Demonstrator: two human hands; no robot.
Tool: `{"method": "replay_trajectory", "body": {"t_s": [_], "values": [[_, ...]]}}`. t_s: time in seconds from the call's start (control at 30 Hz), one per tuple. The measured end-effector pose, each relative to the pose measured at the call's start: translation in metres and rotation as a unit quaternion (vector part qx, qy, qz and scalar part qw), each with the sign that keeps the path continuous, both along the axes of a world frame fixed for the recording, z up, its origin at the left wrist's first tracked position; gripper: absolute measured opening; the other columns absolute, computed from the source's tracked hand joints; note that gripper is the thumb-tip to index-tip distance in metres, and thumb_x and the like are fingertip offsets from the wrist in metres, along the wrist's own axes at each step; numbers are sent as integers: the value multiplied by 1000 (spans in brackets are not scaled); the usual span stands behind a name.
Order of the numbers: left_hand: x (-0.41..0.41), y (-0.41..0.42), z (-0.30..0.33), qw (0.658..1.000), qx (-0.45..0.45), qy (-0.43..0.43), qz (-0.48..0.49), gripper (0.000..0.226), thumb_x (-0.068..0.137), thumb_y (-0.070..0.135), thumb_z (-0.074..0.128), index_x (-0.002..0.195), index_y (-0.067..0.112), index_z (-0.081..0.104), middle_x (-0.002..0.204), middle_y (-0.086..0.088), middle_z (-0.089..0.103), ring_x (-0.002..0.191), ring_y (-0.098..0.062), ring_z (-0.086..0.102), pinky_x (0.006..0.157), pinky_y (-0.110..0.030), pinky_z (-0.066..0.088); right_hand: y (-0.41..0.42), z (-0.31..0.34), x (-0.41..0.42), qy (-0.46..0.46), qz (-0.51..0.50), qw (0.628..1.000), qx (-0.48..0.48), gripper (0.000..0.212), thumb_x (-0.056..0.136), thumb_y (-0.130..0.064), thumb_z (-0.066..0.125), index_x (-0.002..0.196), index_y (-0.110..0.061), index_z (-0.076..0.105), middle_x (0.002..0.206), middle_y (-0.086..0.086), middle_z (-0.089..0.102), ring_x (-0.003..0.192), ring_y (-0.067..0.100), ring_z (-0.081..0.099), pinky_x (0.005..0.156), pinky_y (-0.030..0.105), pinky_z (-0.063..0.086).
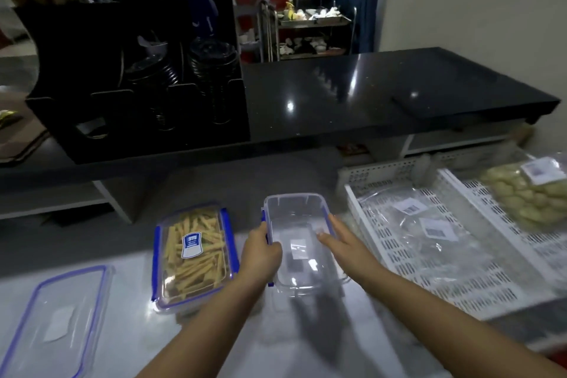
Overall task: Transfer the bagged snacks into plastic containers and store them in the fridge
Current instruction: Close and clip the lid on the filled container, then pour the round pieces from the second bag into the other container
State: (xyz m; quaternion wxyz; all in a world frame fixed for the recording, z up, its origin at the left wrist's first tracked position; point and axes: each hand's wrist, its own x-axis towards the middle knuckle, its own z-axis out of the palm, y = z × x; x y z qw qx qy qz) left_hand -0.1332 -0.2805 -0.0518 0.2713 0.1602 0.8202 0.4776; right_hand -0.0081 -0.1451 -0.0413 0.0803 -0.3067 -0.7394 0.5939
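An empty clear plastic container (299, 218) with blue clips sits on the pale counter in the middle. My left hand (260, 250) grips its left wall, thumb over the rim. On the container's right rim rests my right hand (336, 238), its fingers straight. To the left stands a closed, blue-clipped container of yellow snack sticks (194, 255). A loose clear lid (56, 321) with a blue seal lies at the far left. A bag of pale round snacks (527, 193) lies in the white perforated tray (445, 273) at the right, beside flat clear bags (408, 224) with labels.
A raised black countertop (368, 92) runs across behind the work surface. A black organiser (138, 80) with stacked dark lids stands on it at the left. A metal cart (313, 31) with dishes stands far back.
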Motion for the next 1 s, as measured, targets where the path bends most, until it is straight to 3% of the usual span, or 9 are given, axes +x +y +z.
{"method": "replay_trajectory", "body": {"t_s": [0.07,0.2,0.33,0.5,0.63,0.9,1.0], "values": [[0,0,-17,1000,-13,-15,-7,39,79,7,53,109,28,66,92,2,73,83,-21,71,75,-45,61,0,-12,1,-21,1,1000,10,71,86,-58,57,150,-42,29,155,-17,30,145,13,29,118,36,24],[-6,-3,-45,1000,-11,-13,-8,39,80,15,61,112,37,62,96,8,73,86,-19,71,74,-44,61,-3,-22,1,-55,34,994,93,71,98,-42,52,156,-28,15,163,-11,10,149,8,11,113,23,13],[0,-6,-37,1000,0,-18,-5,40,86,16,60,120,36,58,101,5,71,88,-21,70,68,-42,62,-5,-23,3,-65,45,991,111,73,98,-40,54,156,-27,13,163,-11,6,149,8,9,115,24,13],[5,-1,-13,997,-32,71,-30,54,88,9,58,137,25,43,125,-3,61,108,-21,61,93,-43,53,5,-9,10,-50,36,990,128,69,96,-38,56,154,-30,19,163,-10,15,148,8,15,117,26,16],[11,24,25,989,-35,114,-90,71,94,18,58,155,19,20,157,-2,30,141,-21,34,115,-38,32,28,22,27,-21,2,991,129,68,96,-36,58,154,-32,23,161,-10,20,147,8,21,117,29,21],[44,133,90,961,35,154,-228,77,88,23,69,152,25,27,155,2,34,139,-18,38,114,-40,36,111,72,106,-1,-95,982,166,64,97,-38,56,151,-40,23,159,-14,23,145,10,24,106,24,27],[68,185,100,948,40,161,-271,77,87,26,70,152,26,28,153,2,37,135,-21,43,110,-41,40,154,76,150,-5,-145,975,169,64,96,-38,57,151,-37,26,158,-13,25,145,11,26,111,29,28]]}}
